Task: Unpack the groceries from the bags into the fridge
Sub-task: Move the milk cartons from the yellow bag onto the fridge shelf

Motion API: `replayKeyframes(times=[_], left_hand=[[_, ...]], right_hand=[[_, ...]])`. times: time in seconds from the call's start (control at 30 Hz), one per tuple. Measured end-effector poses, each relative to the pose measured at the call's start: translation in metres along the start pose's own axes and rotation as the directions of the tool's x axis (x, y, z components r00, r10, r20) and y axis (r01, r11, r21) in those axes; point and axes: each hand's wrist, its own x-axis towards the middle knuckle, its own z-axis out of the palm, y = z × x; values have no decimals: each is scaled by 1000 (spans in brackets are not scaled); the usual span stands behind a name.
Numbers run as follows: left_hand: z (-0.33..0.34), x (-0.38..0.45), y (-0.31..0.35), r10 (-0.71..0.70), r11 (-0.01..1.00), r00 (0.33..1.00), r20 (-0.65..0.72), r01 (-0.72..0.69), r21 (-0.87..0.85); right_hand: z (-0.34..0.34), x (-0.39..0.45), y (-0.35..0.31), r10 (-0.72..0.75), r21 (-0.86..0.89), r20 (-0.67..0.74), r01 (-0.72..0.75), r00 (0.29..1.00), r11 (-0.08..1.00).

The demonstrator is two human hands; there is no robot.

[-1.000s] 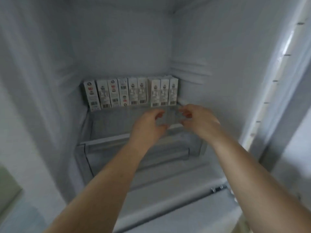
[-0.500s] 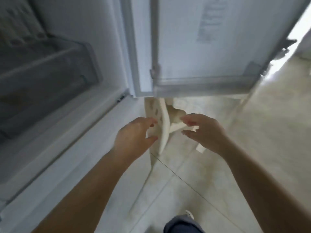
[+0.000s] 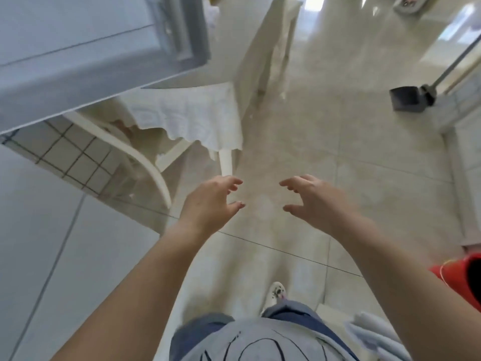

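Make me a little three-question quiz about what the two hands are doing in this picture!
1. True or false: the left hand is holding a grocery item.
2. What hangs over the table's edge beyond the left hand? A) a white lacy cloth B) a green towel C) a black coat
3. Fill in: near the picture's right edge, beside the right arm, sits a ____-coloured object.

Key:
1. False. Both it and the right hand are empty, fingers spread over the tiled floor.
2. A, the white lacy cloth.
3. Red, the red object.
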Motion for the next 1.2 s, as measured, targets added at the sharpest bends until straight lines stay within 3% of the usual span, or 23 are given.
replayKeyframes(times=[0.2,0.43,0.93,1.2], left_hand=[[30,72,58,21,1000,998,53,-21,5],[40,181,82,24,1000,996,84,-24,-10],[-22,532,88,8,1000,996,93,-10,15],[-34,685,70,-192,981,980,58,192,13]], right_hand=[[-36,33,85,46,50,-1,-46,999,998],[-68,115,145,39,53,36,-41,999,998],[-205,435,228,0,14,36,0,999,1000],[-253,630,270,-151,-116,157,170,976,979]])
